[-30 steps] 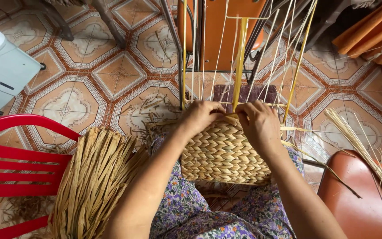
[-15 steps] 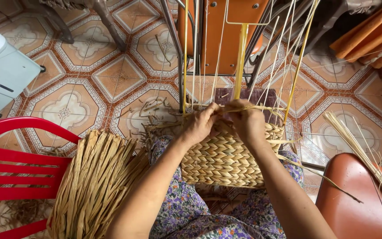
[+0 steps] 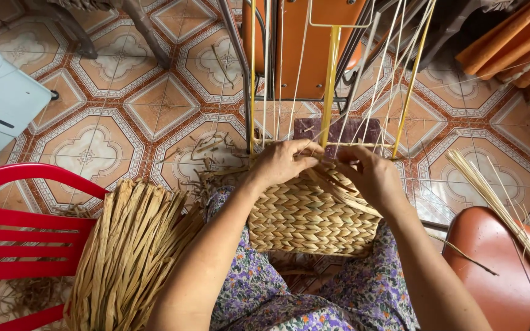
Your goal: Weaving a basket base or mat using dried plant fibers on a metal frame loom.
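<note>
Where basket (image 3: 311,214) meets upright strands (image 3: 363,110), left hand (image 3: 283,162) and right hand (image 3: 372,178) pinch weaving fibre; straw bundle (image 3: 127,245) beside left arm.

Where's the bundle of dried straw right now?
In the head view, the bundle of dried straw lies lower left, draped over the red chair, just left of the person's left forearm.

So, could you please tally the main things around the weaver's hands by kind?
Woven panel: 1
Bundle of flat dried straw: 1
Bundle of thin pale stalks: 1
Red plastic chair: 1
Brown seat: 1
White box: 1
Hands, left hand and right hand: 2
Total: 8
</note>
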